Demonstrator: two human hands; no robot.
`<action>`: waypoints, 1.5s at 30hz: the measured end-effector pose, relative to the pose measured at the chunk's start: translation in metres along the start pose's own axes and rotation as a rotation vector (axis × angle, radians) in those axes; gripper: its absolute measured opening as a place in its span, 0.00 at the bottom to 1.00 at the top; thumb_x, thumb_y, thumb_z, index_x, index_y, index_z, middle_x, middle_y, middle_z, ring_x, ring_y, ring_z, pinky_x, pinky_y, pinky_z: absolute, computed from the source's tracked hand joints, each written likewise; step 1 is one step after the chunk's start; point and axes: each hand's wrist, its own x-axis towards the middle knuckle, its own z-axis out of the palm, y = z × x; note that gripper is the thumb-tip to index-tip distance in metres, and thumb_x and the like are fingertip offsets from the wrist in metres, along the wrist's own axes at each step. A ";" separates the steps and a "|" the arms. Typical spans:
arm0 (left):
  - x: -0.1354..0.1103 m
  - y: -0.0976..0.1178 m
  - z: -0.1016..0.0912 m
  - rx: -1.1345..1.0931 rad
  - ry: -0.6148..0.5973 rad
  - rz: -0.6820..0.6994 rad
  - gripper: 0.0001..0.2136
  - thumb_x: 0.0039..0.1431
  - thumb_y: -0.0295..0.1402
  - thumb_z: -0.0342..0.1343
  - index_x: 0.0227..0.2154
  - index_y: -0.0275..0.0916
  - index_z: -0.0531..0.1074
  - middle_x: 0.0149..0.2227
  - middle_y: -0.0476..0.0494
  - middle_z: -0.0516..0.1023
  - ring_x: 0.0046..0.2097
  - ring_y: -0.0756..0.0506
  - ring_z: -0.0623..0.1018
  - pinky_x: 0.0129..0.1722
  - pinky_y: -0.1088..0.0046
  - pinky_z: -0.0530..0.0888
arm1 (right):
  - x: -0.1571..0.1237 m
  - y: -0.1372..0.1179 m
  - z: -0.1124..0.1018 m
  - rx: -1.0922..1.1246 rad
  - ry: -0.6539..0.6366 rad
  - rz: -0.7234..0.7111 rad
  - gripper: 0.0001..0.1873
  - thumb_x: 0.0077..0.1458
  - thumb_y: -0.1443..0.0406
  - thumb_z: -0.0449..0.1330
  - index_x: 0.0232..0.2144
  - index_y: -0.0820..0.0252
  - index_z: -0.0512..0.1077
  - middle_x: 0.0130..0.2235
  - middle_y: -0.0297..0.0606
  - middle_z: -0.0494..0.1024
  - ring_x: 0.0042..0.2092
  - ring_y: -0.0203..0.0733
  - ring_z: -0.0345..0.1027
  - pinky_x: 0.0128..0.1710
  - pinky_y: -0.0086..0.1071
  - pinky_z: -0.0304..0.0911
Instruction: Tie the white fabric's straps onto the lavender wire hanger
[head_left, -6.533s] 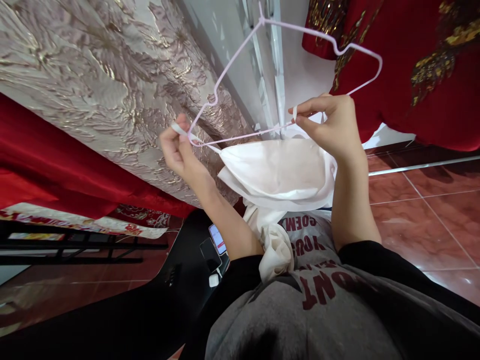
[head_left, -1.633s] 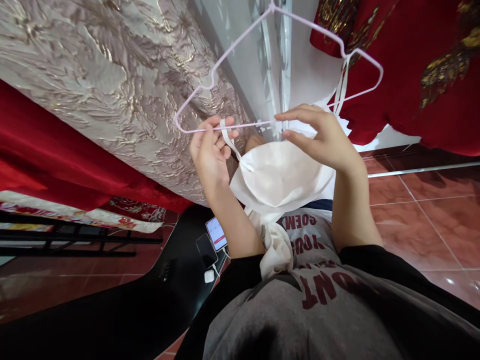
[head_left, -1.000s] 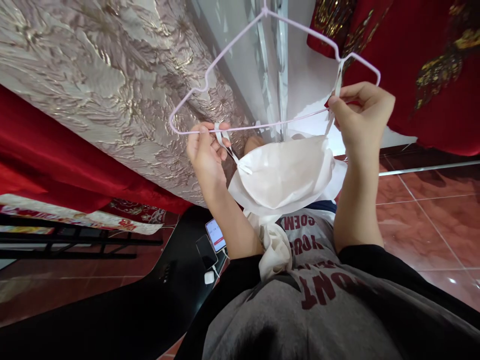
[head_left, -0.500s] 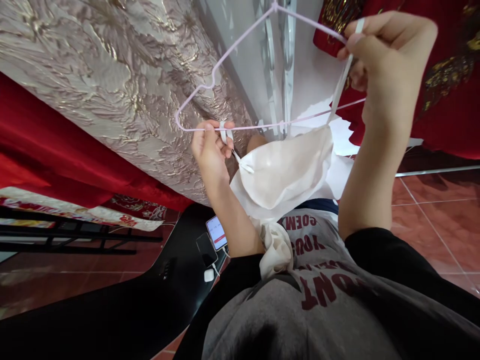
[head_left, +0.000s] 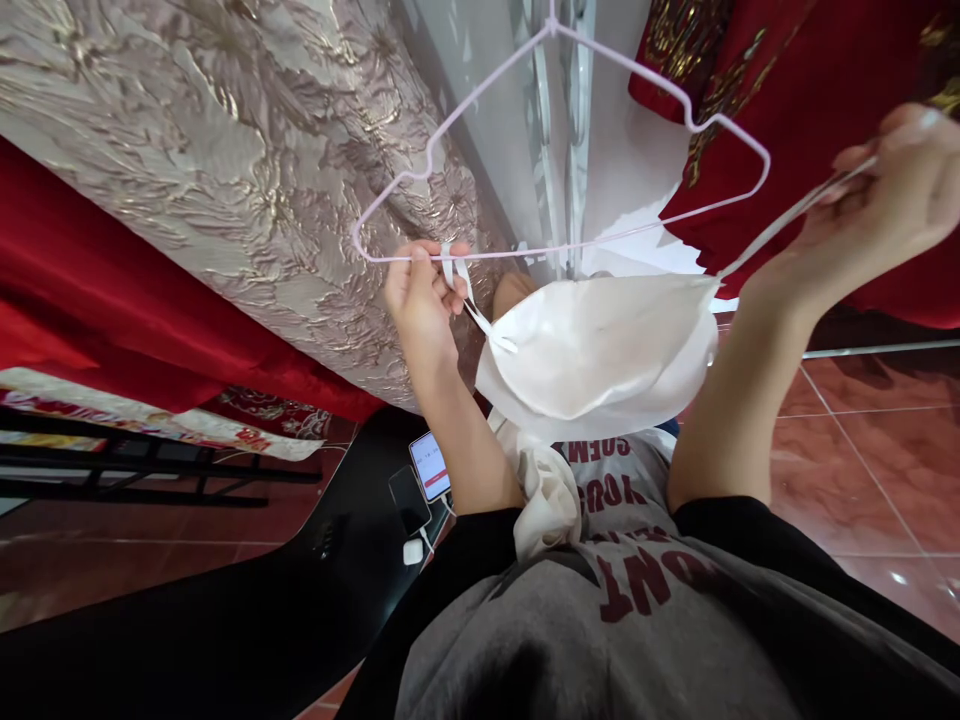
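Note:
A pale pink clothes hanger (head_left: 487,95) hangs in front of me, its hook end cut off at the top of the view. My left hand (head_left: 427,285) is closed on the left part of its bottom bar, with a white strap (head_left: 448,265) looped at the fingers. That strap runs down to a white garment (head_left: 600,345) stretched below the hanger. Off to the right, my right hand (head_left: 892,190) pinches the garment's other strap (head_left: 795,215) and holds it taut, apart from the hanger. Part of the white cloth lies over my left forearm.
Textured beige-gold fabric (head_left: 247,180) hangs at left, beside red cloth (head_left: 97,270). Red fabric with gold embroidery (head_left: 825,70) hangs at right. Below left, a black tabletop (head_left: 247,590) bears a lit phone (head_left: 429,465), a dark phone (head_left: 409,500) and a white case (head_left: 412,551).
My right hand has left the hanger's right arm and moved right and down, drawing the strap outward. The garment has spread wider to the right. My left hand stays on the bar.

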 end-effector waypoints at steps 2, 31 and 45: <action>-0.001 -0.002 -0.001 0.023 0.000 -0.014 0.14 0.81 0.38 0.59 0.34 0.44 0.72 0.36 0.43 0.85 0.25 0.48 0.71 0.21 0.71 0.61 | -0.009 -0.008 0.028 0.046 0.073 -0.202 0.13 0.59 0.74 0.59 0.30 0.55 0.80 0.32 0.27 0.82 0.31 0.30 0.75 0.29 0.28 0.62; 0.060 0.029 -0.020 0.476 -0.245 0.706 0.14 0.66 0.21 0.65 0.52 0.38 0.76 0.55 0.38 0.82 0.57 0.37 0.87 0.63 0.57 0.82 | -0.040 0.005 0.057 -0.536 -0.698 0.034 0.07 0.66 0.60 0.66 0.46 0.47 0.82 0.39 0.36 0.85 0.42 0.48 0.78 0.65 0.55 0.71; 0.052 0.029 0.015 0.460 -0.024 0.244 0.15 0.79 0.22 0.59 0.32 0.37 0.79 0.28 0.49 0.72 0.40 0.45 0.74 0.52 0.69 0.73 | -0.043 -0.004 0.059 -0.493 -0.649 0.015 0.13 0.67 0.50 0.67 0.34 0.48 0.76 0.37 0.34 0.85 0.44 0.50 0.79 0.71 0.60 0.66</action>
